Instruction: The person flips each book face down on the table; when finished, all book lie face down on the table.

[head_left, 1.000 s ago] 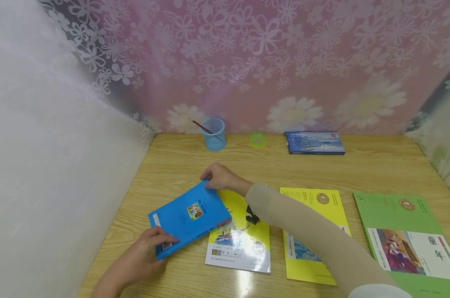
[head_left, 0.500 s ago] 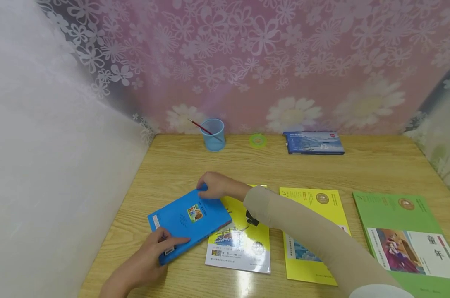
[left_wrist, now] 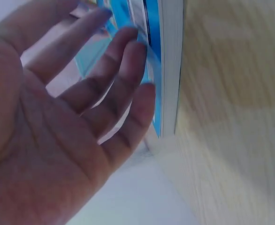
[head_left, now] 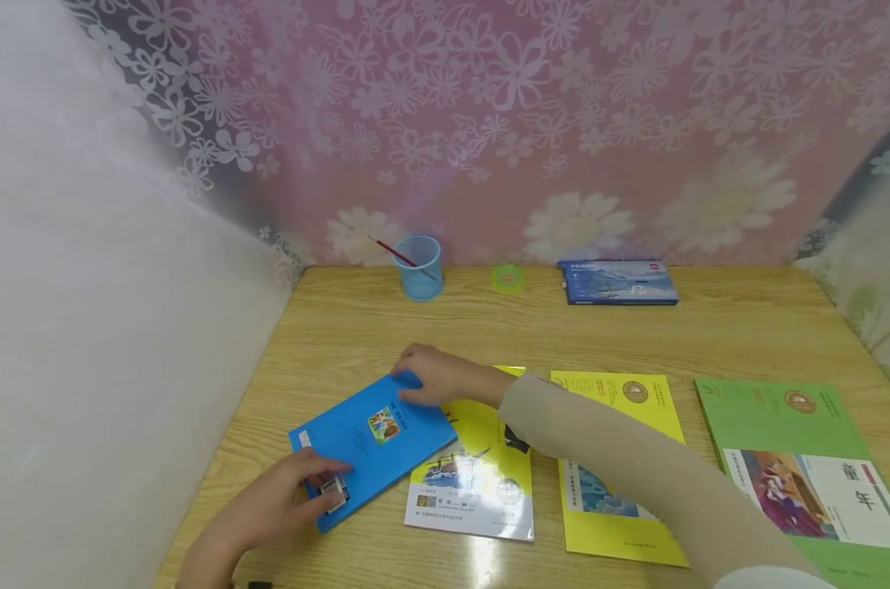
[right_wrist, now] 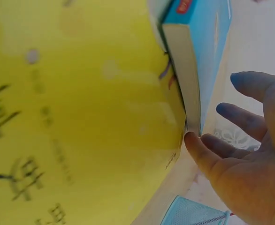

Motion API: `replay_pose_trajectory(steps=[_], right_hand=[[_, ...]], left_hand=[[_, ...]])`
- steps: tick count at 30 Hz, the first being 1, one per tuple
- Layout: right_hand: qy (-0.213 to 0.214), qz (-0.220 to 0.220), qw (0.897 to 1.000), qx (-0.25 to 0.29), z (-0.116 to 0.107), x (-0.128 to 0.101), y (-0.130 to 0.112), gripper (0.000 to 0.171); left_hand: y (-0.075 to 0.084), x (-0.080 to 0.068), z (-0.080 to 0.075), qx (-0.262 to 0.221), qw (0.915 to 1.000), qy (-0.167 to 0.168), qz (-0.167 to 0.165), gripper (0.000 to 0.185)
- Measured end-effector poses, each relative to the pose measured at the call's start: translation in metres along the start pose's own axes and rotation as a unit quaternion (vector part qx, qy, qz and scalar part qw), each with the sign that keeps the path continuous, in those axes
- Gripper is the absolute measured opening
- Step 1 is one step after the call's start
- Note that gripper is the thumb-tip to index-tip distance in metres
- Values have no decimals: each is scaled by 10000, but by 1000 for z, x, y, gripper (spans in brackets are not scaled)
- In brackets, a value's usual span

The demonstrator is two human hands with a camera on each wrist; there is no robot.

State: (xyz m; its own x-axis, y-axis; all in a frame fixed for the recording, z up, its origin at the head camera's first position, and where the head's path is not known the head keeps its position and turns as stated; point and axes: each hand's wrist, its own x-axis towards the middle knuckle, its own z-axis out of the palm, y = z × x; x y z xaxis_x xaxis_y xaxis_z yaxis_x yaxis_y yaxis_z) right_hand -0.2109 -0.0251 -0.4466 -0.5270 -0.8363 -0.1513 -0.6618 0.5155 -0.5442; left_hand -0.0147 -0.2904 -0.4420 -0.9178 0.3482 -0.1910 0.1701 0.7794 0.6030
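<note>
A blue book lies tilted, its right part over a yellow book. My left hand rests on its near left corner. In the left wrist view the left hand's fingers lie straight on the blue cover beside the page edge. My right hand covers the far corner. In the right wrist view its thumb touches the corner of the page block, while the other fingers spread loosely above the cover.
On the wooden table lie a second yellow book and a green book to the right. At the back stand a blue cup with a red pencil, a green tape ring and a blue box. A white wall bounds the left.
The blue book has come down flatter onto the table and the yellow book. My right hand has slid over its far corner; my left hand has shifted on the near corner.
</note>
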Motion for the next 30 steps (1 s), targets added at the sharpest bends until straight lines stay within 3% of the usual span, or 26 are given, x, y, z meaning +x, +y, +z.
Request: replay_pose_trajectory(steps=[6, 11, 15, 21, 30], right_hand=[[-8, -458, 9988, -185, 9, -32, 0, 49], [-88, -496, 9979, -399, 19, -57, -3, 55], [-47, -517, 9972, -539, 27, -73, -4, 58], [63, -602, 9958, -690, 35, -88, -2, 55], [179, -536, 9956, -753, 35, -92, -2, 52]], left_hand=[[-9, 8, -10, 662, 9918, 1092, 49, 37], [-17, 19, -22, 727, 9859, 1499, -135, 48], [-24, 29, -29, 532, 9885, 1372, -348, 54], [-33, 38, -24, 300, 9915, 751, -1017, 59], [-30, 38, -16, 582, 9946, 595, -621, 54]])
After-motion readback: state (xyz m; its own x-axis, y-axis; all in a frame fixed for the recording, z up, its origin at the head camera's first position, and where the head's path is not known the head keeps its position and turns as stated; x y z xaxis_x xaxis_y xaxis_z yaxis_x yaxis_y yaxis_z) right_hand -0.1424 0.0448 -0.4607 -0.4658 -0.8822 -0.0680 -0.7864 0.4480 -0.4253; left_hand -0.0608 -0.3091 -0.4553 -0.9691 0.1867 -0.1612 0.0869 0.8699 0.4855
